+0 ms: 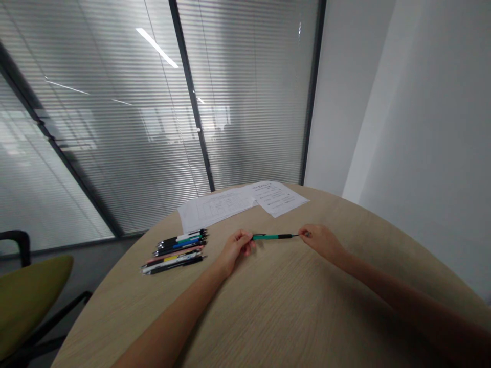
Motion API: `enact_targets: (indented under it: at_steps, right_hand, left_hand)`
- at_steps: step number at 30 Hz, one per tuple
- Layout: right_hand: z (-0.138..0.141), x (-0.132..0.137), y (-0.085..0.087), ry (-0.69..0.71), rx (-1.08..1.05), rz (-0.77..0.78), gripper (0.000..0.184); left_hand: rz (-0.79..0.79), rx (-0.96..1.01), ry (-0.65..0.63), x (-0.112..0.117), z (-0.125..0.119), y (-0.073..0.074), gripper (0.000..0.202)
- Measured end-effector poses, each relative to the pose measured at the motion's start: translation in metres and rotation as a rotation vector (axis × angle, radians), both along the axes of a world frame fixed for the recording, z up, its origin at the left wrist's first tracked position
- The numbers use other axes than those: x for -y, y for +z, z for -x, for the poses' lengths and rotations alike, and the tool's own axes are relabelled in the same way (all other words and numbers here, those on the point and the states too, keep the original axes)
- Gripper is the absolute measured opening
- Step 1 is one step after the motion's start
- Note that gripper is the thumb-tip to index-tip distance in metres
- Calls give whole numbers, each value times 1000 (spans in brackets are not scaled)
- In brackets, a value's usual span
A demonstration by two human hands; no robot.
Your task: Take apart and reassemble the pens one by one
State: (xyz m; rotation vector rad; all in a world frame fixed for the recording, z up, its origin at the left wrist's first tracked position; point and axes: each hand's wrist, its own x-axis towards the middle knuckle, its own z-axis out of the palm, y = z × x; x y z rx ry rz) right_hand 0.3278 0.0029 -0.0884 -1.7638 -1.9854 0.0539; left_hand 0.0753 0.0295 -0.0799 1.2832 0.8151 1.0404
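A green pen with a black grip lies level between my two hands, just above the tabletop. My left hand is closed on its clip end. From the black grip a thin greyish end sticks out to the right, and the closed fingertips of my right hand pinch it. A small dark or silvery bit shows at those fingertips, too small to tell what it is. To the left of my left hand lies a row of several pens in black, white, blue, green, pink and yellow, side by side.
The round wooden table carries printed sheets of paper near its far edge, partly overlapping. A green chair with black arms stands at the left. Glass panels with blinds rise behind the table, and a white wall is at the right.
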Motion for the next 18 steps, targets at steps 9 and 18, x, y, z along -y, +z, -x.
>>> enact_targets:
  at_steps: [9,18]
  right_hand:
    - [6,4,7,-71,-146,38,13]
    - [4,3,5,-81,-253,90,14]
  left_hand:
    - [4,8,-1,-1,0,-2,19]
    - [7,7,2,-1,0,-1,18]
